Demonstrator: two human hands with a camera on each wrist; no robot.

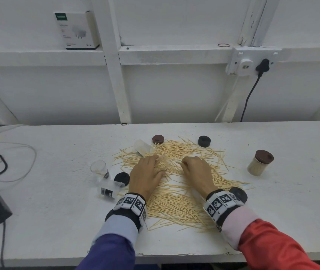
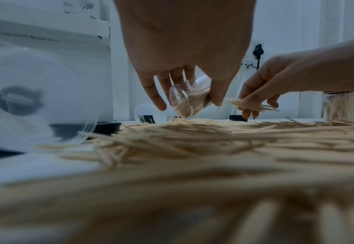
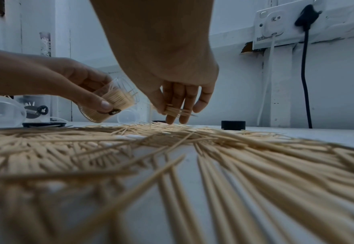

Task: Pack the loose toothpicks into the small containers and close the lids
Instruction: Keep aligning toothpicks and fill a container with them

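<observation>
While tilted, held container (image 3: 107, 100) seems nearly toothpick-full.

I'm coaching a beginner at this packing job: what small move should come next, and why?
Probably slide the bundle pinched in the right hand into the tilted container held by the left hand: its mouth faces that hand and is only partly filled.
</observation>
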